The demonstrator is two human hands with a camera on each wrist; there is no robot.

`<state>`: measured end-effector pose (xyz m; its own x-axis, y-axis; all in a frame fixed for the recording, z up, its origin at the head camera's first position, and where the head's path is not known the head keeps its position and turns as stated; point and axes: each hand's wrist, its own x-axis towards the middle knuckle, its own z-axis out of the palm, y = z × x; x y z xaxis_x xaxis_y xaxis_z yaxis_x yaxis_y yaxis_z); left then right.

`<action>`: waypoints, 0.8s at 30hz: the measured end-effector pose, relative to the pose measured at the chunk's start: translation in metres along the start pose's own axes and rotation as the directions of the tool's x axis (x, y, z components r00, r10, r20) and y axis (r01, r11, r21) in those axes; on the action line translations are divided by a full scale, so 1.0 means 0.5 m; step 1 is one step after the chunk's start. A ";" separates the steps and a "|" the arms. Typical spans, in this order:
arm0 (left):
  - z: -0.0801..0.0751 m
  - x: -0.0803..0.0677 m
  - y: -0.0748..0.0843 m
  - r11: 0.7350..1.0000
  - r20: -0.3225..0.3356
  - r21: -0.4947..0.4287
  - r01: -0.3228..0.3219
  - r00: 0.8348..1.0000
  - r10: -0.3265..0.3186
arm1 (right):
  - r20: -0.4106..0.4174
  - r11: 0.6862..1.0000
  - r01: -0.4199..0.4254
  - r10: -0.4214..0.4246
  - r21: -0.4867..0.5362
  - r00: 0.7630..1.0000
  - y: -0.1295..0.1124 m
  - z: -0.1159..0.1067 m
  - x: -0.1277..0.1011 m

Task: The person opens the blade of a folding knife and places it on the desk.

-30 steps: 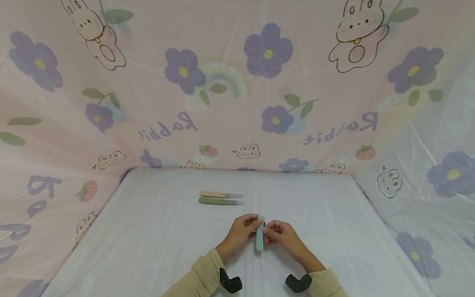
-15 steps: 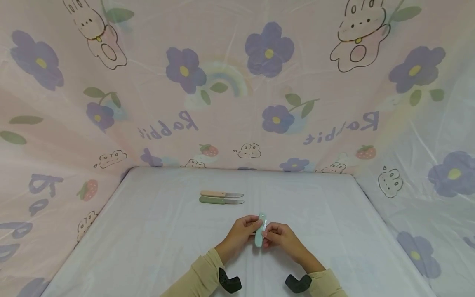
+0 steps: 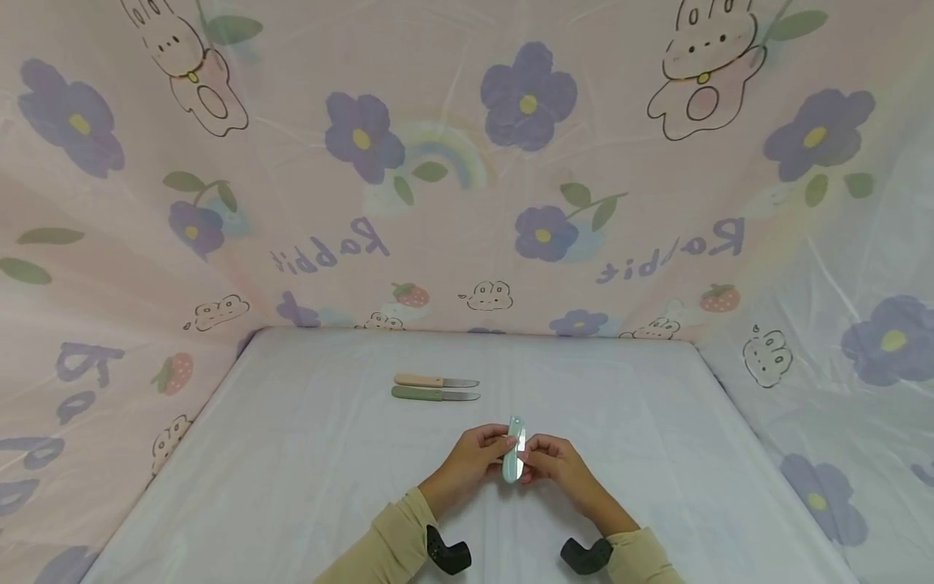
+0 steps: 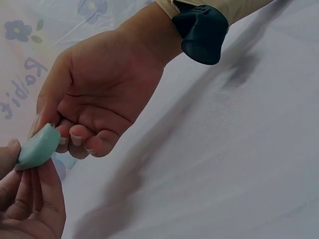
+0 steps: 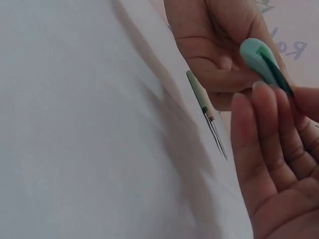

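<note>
Both hands meet over the near middle of the white table (image 3: 306, 470). Between them is a mint-green folding knife (image 3: 516, 427), held nearly upright. My left hand (image 3: 500, 444) pinches its handle from the left, while my right hand (image 3: 529, 456) pinches a thin silver blade edge on its right side. The left wrist view shows the knife's rounded mint end (image 4: 37, 147) between the left fingers (image 4: 30, 199) and the right hand (image 4: 99, 94). In the right wrist view the handle's slot (image 5: 264, 59) faces the right fingers (image 5: 259, 149).
Two small knives lie side by side farther back on the table, blades pointing right: one with a peach handle (image 3: 419, 380) and one with a green handle (image 3: 417, 393). A pink cartoon-print sheet (image 3: 467, 162) walls in the table at the back and both sides.
The mint knife has shifted a little upward between the hands, and a silver blade edge now shows on its right side. The hands have stayed in place.
</note>
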<state>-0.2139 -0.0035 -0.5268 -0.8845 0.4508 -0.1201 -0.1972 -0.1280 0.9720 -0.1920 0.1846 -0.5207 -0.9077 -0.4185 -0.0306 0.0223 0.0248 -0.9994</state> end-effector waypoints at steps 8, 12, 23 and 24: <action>0.000 0.000 0.000 1.000 -0.025 0.011 0.004 1.000 -0.004 | 0.009 0.999 -0.033 0.034 -0.030 0.999 0.004 0.002 -0.002; -0.001 0.000 0.000 1.000 -0.045 0.016 0.010 0.999 -0.009 | 0.005 0.997 -0.030 0.030 -0.074 1.000 -0.009 0.013 -0.005; 0.000 -0.006 0.001 1.000 -0.034 -0.005 0.015 0.999 -0.015 | 0.052 0.998 0.044 -0.041 -0.047 0.998 0.005 0.012 -0.001; -0.001 -0.006 0.002 1.000 -0.030 -0.003 0.014 0.999 -0.014 | 0.049 0.998 0.048 -0.046 -0.041 0.998 0.005 0.012 -0.001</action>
<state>-0.2114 -0.0054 -0.5256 -0.8938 0.4262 -0.1396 -0.2107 -0.1242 0.9696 -0.1887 0.1794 -0.5232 -0.8859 -0.4636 0.0143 -0.0383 0.0424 -0.9984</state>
